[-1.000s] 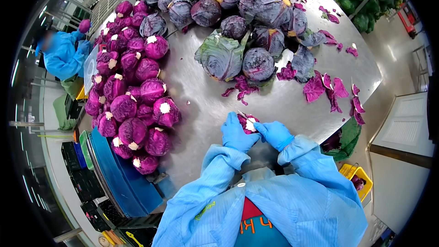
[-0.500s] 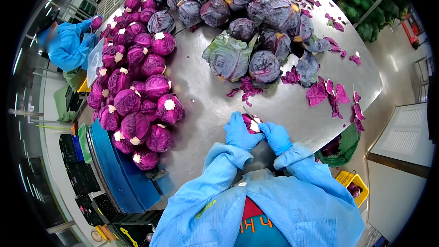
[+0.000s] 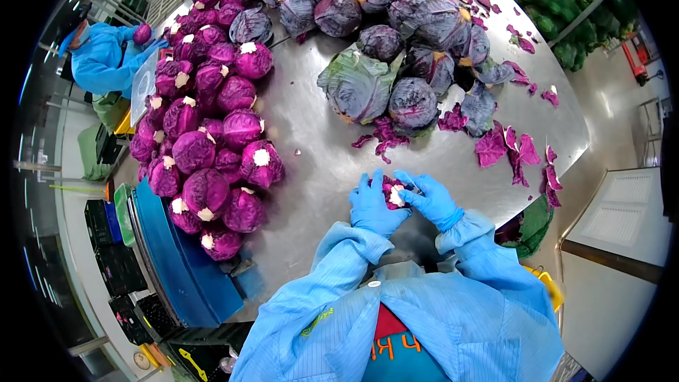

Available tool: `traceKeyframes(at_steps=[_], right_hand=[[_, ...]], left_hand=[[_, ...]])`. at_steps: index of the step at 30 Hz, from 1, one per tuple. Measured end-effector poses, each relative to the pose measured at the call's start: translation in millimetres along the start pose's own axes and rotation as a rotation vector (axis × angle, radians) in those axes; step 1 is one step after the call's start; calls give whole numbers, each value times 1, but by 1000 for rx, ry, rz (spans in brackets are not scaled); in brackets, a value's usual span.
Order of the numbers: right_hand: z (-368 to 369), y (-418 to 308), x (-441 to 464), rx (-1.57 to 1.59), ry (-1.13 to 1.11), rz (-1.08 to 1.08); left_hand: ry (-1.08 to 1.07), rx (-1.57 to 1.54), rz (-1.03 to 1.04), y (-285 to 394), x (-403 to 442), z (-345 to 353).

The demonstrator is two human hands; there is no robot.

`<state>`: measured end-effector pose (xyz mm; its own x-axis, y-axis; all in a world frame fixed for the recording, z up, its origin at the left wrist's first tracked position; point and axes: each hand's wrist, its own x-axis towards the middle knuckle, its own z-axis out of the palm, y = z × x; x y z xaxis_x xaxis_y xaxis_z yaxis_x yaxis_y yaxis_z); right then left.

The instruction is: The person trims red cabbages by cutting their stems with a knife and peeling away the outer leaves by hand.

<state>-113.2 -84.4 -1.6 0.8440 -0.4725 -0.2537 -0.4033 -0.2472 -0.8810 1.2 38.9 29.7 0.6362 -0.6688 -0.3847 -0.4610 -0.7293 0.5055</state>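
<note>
My left hand (image 3: 375, 205), in a blue glove, is wrapped round a small purple cabbage (image 3: 393, 192) just above the metal table (image 3: 311, 148). The cabbage's white cut stem end faces up between my hands. On its right side my right hand (image 3: 433, 201), also gloved, has its fingers bent over the stem end; a knife was visible there earlier, but its blade is not clear now. Beyond my hands lie loose purple leaf scraps (image 3: 385, 138) and a heap of untrimmed dark cabbages (image 3: 412, 102).
Trimmed purple cabbages (image 3: 205, 194) are piled at the left, above a blue bin (image 3: 187, 262). A co-worker in blue (image 3: 106, 60) holds a cabbage at the far left. Leaf scraps (image 3: 523, 148) lie at the right, near a green net bag (image 3: 534, 226) and yellow basket (image 3: 548, 286).
My right hand has shifted slightly right and its fingers have spread more over the cabbage. The knife blade seen earlier no longer shows clearly. The co-worker's arms have moved.
</note>
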Motion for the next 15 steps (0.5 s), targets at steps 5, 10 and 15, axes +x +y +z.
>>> traceKeyframes(at_steps=[5, 10, 15], right_hand=[[-7, 6, 15, -106, -120, -16], [1, 17, 35, -140, 39, 38], [-3, 21, 34, -54, 183, 148]], left_hand=[[8, -37, -14, 7, -2, -6], [60, -57, 3, 13, -12, -7], [239, 89, 310, -2, -40, 20]])
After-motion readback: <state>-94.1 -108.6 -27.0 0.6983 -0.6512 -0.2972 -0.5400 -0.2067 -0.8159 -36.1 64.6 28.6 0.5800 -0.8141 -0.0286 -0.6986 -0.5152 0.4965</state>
